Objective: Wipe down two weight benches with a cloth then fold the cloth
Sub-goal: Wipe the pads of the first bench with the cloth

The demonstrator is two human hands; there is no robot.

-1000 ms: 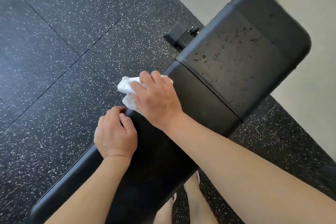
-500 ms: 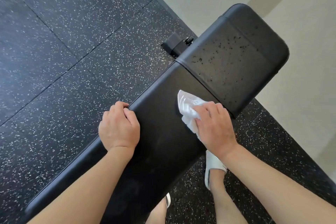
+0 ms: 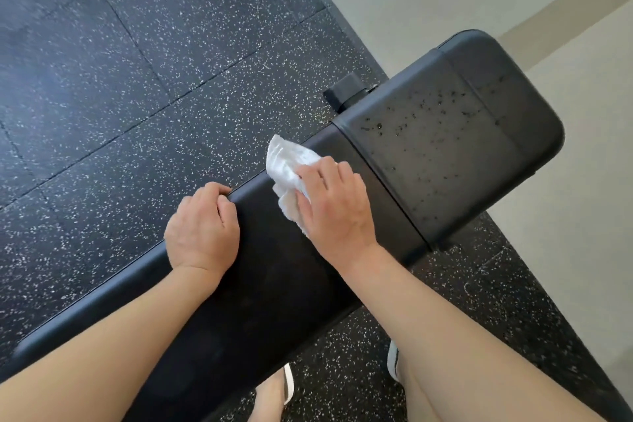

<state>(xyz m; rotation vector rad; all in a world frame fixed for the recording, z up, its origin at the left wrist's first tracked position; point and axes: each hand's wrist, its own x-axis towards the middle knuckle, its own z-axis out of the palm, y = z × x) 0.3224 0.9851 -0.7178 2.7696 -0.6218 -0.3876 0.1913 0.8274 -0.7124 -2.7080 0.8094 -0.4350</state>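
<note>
black speckled rubber flooring [image 3: 144,86] is seen under the long black weight bench [image 3: 274,284], which is laid diagonally across the view, its seat pad [image 3: 455,147] dotted with droplets at the upper right. the right hand [image 3: 335,212] is pressed down on the crumpled white cloth [image 3: 287,164], fingers bent over it; both have been moved since half a second ago from the near edge beside the seat pad to the far edge of the long pad. the left hand [image 3: 202,229] is kept curled over that far edge, as before.
</note>
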